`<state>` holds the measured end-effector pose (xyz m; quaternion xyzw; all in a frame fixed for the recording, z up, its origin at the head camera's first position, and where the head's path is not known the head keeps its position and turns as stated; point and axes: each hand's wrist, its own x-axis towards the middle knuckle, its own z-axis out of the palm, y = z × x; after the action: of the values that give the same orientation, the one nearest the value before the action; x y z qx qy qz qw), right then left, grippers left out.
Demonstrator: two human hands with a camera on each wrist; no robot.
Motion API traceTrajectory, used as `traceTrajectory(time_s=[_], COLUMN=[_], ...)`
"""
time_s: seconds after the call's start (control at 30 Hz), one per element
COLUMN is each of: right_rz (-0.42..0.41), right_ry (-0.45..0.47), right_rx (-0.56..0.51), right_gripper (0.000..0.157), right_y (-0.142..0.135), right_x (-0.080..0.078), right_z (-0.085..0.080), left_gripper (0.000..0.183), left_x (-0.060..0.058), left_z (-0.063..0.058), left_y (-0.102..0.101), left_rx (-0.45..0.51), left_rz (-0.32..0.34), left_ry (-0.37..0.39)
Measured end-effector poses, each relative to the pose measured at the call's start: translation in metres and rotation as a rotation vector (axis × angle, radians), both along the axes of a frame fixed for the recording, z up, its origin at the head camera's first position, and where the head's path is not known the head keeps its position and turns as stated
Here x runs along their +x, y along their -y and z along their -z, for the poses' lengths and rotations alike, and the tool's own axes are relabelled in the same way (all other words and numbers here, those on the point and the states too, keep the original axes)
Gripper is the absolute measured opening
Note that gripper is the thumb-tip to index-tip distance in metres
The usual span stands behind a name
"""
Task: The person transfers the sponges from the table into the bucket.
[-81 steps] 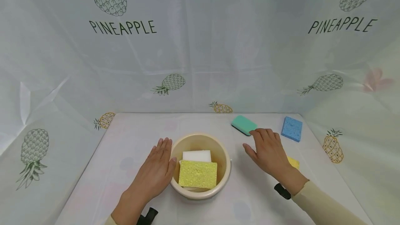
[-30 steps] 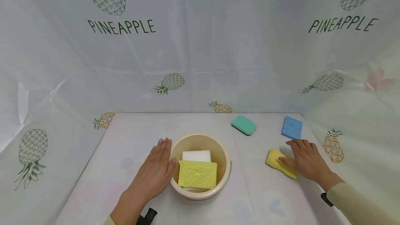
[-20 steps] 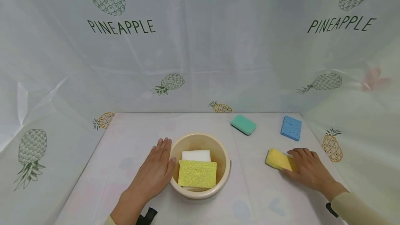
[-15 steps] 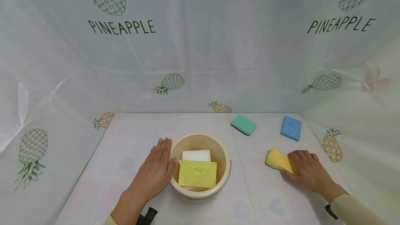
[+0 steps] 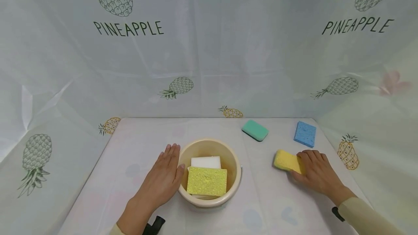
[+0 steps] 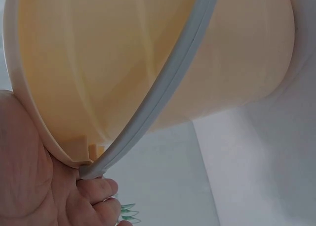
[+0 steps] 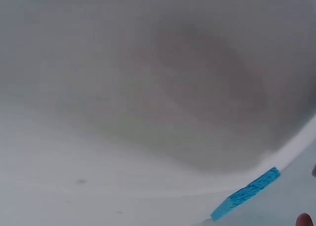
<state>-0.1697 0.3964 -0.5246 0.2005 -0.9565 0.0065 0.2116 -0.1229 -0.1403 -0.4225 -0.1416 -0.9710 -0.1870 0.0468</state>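
Observation:
My right hand (image 5: 315,173) grips the right end of a yellow sponge (image 5: 287,161), whose left part sticks out past the fingers and casts a shadow on the table. In the right wrist view only a fingertip (image 7: 304,220) shows at the corner, and the sponge is out of sight. My left hand (image 5: 160,180) lies with straight fingers against the left side of a cream bucket (image 5: 233,188). The left wrist view has that palm (image 6: 29,171) touching the bucket's rim beside its grey handle (image 6: 158,97). Inside the bucket are a yellow-green sponge (image 5: 207,181) and a white sponge (image 5: 205,162).
A green sponge (image 5: 255,130) with a dark underside lies toward the table's back edge. Farther right is a blue sponge (image 5: 305,134), close to the right edge. A pineapple-print sheet (image 5: 209,46) rises behind the pale table (image 5: 147,137).
My right hand came from near the green sponge to the yellow sponge, took hold of it, and has shifted it slightly left and back. My left hand and the bucket stay put.

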Motion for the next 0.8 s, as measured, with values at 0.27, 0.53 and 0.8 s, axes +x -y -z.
traceTrajectory(time_s=[0.27,0.53,0.8], right_rz=[-0.088,-0.175,-0.226], right_ry=[-0.086,-0.197,-0.242], right_rx=[-0.025,-0.087,-0.109], right_gripper=[0.066,0.078,0.077], right_y=[0.023,0.067,0.127], right_x=[-0.021,-0.038,-0.044], right_z=[-0.018,-0.055,-0.101], left_gripper=[0.064,0.064,0.065], left_x=[0.001,0.001,0.000], left_z=[-0.003,-0.003,-0.002], left_y=[0.000,0.000,0.001], left_rx=[0.005,-0.017,-0.025], left_rz=[0.015,0.017,0.021], left_ry=[-0.015,-0.023,-0.018])
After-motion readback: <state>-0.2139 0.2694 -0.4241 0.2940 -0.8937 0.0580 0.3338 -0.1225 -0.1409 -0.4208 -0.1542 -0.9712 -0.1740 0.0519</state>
